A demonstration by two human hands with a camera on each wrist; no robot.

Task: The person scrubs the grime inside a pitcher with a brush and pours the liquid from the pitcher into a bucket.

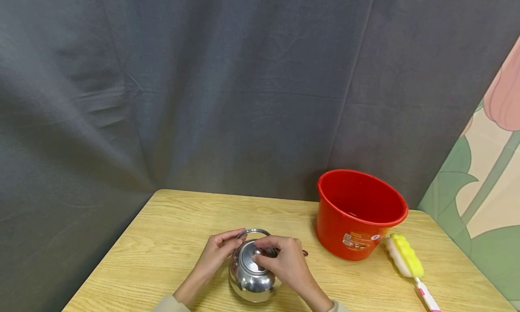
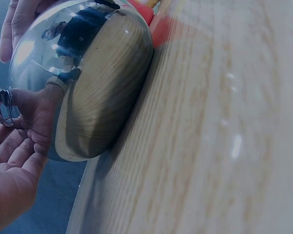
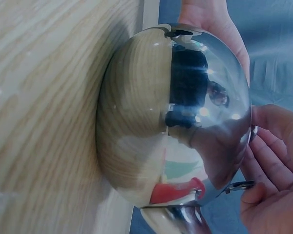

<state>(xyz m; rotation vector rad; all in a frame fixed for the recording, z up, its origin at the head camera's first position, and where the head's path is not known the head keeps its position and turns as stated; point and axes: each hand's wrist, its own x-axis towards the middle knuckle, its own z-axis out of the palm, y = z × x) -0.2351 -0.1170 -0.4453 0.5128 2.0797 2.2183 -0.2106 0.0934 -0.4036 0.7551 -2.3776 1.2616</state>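
A shiny steel kettle point(image 1: 255, 285) stands on the table, with a loop handle point(image 1: 255, 231) raised over its round lid point(image 1: 248, 259). At the far left side of the kettle, my left hand point(image 1: 217, 253) grips the base of the handle between thumb and fingers. My right hand point(image 1: 289, 260) reaches over from the right, thumb and index finger pinching the lid's knob point(image 1: 258, 253). The lid sits on the kettle. In the right wrist view the spout point(image 3: 178, 219) juts from the body, and the right fingers point(image 3: 271, 158) curl beside the lid.
A red bucket point(image 1: 345, 239) with a label stands at the back right of the wooden table point(image 1: 178, 226). Beside it lies a yellow and white sponge brush point(image 1: 406, 255) with a white and pink handle. Grey cloth point(image 1: 243, 100) hangs behind the table.
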